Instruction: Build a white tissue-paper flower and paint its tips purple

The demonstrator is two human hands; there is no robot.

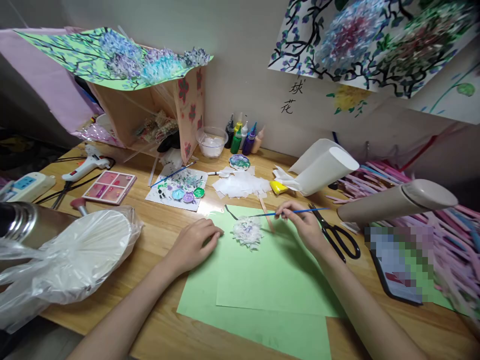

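Observation:
My right hand pinches a thin blue paintbrush, which points left with its tip just above the white tissue-paper flower. The flower, tinted faint purple in the middle, sits on the upper part of a green sheet of paper. A short dark painted line runs at the flower's upper left. Resting at the sheet's left edge is my left hand, fingers loosely laid down and holding nothing. Another green sheet shows underneath.
Black scissors lie beside my right forearm, near a phone. A paint-daubed card, torn white tissue, a paper roll and several paint bottles stand beyond. At left are a glue gun and a bagged bowl.

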